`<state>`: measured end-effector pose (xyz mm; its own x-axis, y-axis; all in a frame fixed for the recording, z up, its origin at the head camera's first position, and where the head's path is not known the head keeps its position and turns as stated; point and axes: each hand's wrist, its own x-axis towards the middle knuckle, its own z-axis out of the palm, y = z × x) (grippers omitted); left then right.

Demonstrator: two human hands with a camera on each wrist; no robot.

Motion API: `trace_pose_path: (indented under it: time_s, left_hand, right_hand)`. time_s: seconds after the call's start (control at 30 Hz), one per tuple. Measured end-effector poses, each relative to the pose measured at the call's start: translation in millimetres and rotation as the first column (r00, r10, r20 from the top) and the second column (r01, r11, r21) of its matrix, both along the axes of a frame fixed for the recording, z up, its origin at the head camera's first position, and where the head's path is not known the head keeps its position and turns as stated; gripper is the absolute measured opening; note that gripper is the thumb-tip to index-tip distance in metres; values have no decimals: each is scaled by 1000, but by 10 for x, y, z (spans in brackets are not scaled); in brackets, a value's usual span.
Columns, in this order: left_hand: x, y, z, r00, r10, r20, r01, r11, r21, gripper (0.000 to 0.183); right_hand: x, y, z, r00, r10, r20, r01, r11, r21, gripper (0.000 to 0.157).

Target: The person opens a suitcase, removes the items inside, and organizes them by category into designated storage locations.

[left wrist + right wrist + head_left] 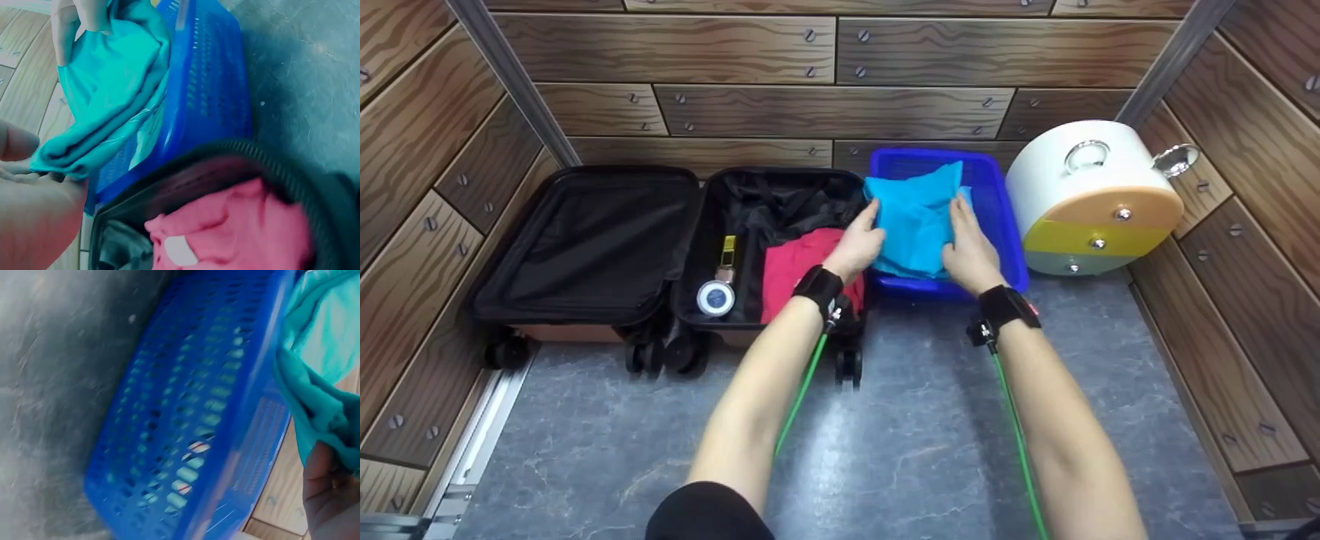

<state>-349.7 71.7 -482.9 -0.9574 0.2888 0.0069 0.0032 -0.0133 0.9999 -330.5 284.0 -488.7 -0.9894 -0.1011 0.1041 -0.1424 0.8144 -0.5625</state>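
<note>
A folded turquoise garment (915,225) is held up over the blue plastic basket (1012,255); its exact kind cannot be told. My left hand (856,244) grips its left edge, and the layered folds (84,143) show beside the thumb in the left wrist view. On the opposite edge, my right hand (971,251) pinches the fabric between thumb and fingers, seen also in the right wrist view (332,489). Through the basket's slots, light and striped things (188,475) show inside. A pink garment (802,262) lies in the open black suitcase (769,326), below my left hand.
A white scale-like round object (715,298) and a watch-like item with a yellow strap (728,251) lie in the suitcase's left side. Its lid (592,247) is spread open leftward. Right of the basket stands a white drum-shaped box (1080,172) with coloured drawers. Wood-patterned walls enclose the grey floor.
</note>
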Motion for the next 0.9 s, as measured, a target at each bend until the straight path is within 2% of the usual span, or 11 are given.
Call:
trace_pose_path:
  time_s: [0.17, 0.23, 0.37, 0.5, 0.6, 0.73, 0.83, 0.9]
  left_hand:
    - [30, 151, -46, 990, -10, 141, 3, 999, 45, 78]
    - [53, 182, -62, 987, -9, 158, 4, 1000, 30, 76]
    - [85, 179, -102, 987, -22, 162, 22, 1000, 1, 73]
    - [104, 134, -119, 984, -42, 176, 37, 999, 32, 71]
    - [89, 100, -118, 984, -50, 173, 39, 997, 70, 70]
    - [50, 43, -96, 988, -50, 146, 38, 995, 87, 68]
    - [28, -34, -62, 991, -44, 123, 38, 998, 49, 67]
    - [19, -115, -29, 994, -35, 105, 38, 999, -18, 68]
  right_hand:
    - [-28, 76, -94, 999, -12, 45, 8, 997, 72, 82]
    - [-34, 107, -116, 997, -14, 77, 7, 996, 89, 83]
    - [-43, 181, -132, 992, -42, 119, 31, 995, 95, 87]
    - [-35, 234, -133, 987, -81, 140, 66, 992, 111, 85]
    - [-23, 234, -129, 985, -83, 148, 63, 989, 133, 79]
    - [-12, 166, -103, 989, -58, 133, 42, 992, 120, 80]
    - [-21, 66, -69, 993, -39, 111, 30, 996, 84, 82]
    - [-35, -24, -38, 996, -26, 86, 21, 998, 66, 81]
